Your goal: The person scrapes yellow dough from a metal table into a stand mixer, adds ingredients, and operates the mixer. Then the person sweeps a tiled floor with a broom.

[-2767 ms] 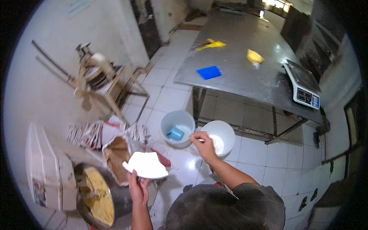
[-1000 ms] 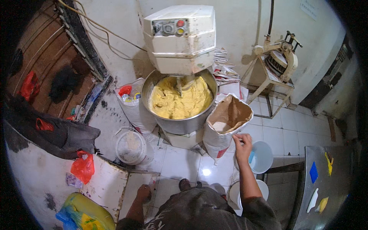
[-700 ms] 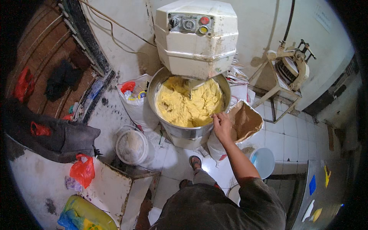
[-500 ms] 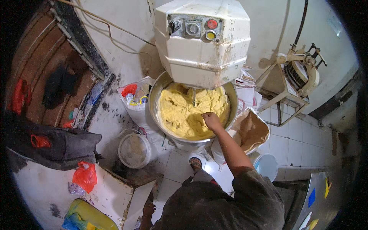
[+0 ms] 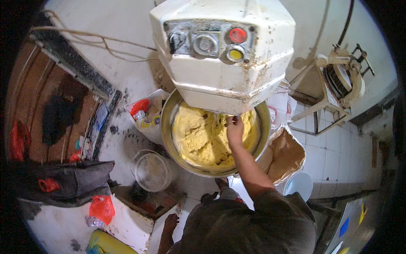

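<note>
A round metal mixing bowl holds a large mass of yellow dough with a rough, folded surface. Over the bowl hangs the white head of the dough mixer. My right hand reaches into the bowl over the right part of the dough, close under the mixer head. Its fingers are bent together; what they hold, if anything, is too small to make out. Down at my left side hangs my left hand, fingers loosely curled and apart, with nothing visible in it.
An open paper sack and a pale bucket stand right of the bowl. To the left are a bag of rubbish and a lidded white bucket. A metal-framed machine stands at the far right.
My right hand has moved forward, from the dough's near right part to just under the mixer head. My view has come closer to the mixer. My left hand still hangs low.
</note>
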### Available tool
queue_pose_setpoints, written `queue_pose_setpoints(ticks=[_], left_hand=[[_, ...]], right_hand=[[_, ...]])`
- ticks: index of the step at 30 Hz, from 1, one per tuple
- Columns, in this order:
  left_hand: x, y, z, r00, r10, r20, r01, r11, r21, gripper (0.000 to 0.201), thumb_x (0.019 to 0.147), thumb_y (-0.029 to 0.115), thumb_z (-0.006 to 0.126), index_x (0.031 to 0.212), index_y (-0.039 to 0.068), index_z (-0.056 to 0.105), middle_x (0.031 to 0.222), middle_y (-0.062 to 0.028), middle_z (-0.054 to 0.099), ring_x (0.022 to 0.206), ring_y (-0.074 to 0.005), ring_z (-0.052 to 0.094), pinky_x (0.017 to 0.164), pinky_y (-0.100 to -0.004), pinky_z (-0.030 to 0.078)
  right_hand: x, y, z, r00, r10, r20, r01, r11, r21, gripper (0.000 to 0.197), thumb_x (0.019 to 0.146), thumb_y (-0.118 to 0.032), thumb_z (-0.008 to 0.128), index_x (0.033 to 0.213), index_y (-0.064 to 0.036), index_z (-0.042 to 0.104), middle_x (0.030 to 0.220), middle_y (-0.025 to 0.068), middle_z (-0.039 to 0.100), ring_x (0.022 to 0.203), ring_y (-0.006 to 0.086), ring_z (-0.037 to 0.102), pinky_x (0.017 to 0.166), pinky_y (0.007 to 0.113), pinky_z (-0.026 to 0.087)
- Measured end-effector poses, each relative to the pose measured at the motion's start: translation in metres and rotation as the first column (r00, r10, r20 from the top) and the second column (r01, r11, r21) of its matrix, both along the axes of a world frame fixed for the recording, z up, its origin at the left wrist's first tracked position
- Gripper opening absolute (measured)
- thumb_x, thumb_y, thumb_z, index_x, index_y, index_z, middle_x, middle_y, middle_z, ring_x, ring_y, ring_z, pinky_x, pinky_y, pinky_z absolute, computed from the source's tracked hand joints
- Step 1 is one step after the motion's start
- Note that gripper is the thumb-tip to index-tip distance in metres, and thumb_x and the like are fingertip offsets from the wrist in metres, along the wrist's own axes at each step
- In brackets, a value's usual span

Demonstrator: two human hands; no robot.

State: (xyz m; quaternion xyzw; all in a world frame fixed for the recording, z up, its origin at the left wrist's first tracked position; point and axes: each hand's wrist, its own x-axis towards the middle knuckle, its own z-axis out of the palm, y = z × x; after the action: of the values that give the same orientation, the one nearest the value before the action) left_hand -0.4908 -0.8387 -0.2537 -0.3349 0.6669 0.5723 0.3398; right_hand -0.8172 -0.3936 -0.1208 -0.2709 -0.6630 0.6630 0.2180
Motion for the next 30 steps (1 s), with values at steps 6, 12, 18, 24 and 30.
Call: queue_pose_setpoints(ticks=[6, 12, 18, 24, 30], left_hand=[[-0.071, -0.012, 0.003, 0.909, -0.415, 0.046, 0.417, 0.900, -0.125, 0.055, 0.092, 0.045, 0.048, 0.131, 0.007, 0.042, 0.103, -0.0139, 0.059, 0.090, -0.0203, 0.058, 0.072, -0.0353, 0.048], [-0.150, -0.061, -0.097, -0.073, -0.913, -0.402, 0.741, 0.220, -0.634, 0.054, 0.091, 0.050, 0.045, 0.113, 0.002, 0.055, 0.095, -0.0115, 0.060, 0.088, -0.0210, 0.058, 0.071, -0.0328, 0.047], [-0.173, -0.033, -0.120, 0.108, -0.994, -0.010, 0.984, 0.109, -0.141, 0.048, 0.090, 0.045, 0.046, 0.106, 0.001, 0.058, 0.089, -0.0113, 0.061, 0.079, -0.0203, 0.058, 0.064, -0.0319, 0.047], [-0.180, 0.024, -0.075, -0.244, -0.956, 0.164, 0.951, -0.269, -0.151, 0.041, 0.090, 0.038, 0.048, 0.104, 0.000, 0.056, 0.084, -0.0119, 0.062, 0.069, -0.0193, 0.057, 0.057, -0.0315, 0.047], [-0.142, 0.188, -0.022, -0.321, -0.936, 0.146, 0.852, -0.353, -0.387, 0.033, 0.089, 0.030, 0.050, 0.101, 0.000, 0.055, 0.079, -0.0124, 0.062, 0.060, -0.0183, 0.057, 0.050, -0.0312, 0.046]], right_hand=[[0.107, 0.020, 0.040, 0.982, 0.087, 0.168, -0.188, 0.528, 0.828, 0.015, 0.081, -0.019, 0.063, 0.088, -0.0064, 0.063, 0.116, 0.0115, 0.055, 0.112, 0.0312, 0.044, 0.090, 0.047, 0.035], [0.280, -0.007, 0.005, 0.865, -0.334, 0.375, -0.236, 0.387, 0.891, 0.031, 0.082, -0.032, 0.059, 0.107, -0.0137, 0.063, 0.137, 0.0135, 0.038, 0.129, 0.0362, 0.028, 0.099, 0.063, 0.020], [0.466, -0.053, -0.040, 0.506, -0.429, 0.749, -0.181, 0.796, 0.578, 0.040, 0.074, -0.021, 0.062, 0.113, -0.0129, 0.056, 0.095, 0.0091, 0.063, 0.103, 0.0294, 0.053, 0.094, 0.056, 0.029], [0.672, -0.149, -0.109, -0.062, -0.591, 0.804, 0.378, 0.732, 0.567, 0.063, 0.070, -0.014, 0.065, 0.131, -0.0133, 0.045, 0.115, 0.0098, 0.060, 0.115, 0.0329, 0.049, 0.093, 0.056, 0.036], [0.887, -0.325, -0.180, -0.043, -0.481, 0.876, 0.802, 0.506, 0.317, 0.030, 0.072, -0.036, 0.065, 0.087, -0.0099, 0.068, 0.094, 0.0141, 0.064, 0.093, 0.0308, 0.060, 0.084, 0.042, 0.047]])
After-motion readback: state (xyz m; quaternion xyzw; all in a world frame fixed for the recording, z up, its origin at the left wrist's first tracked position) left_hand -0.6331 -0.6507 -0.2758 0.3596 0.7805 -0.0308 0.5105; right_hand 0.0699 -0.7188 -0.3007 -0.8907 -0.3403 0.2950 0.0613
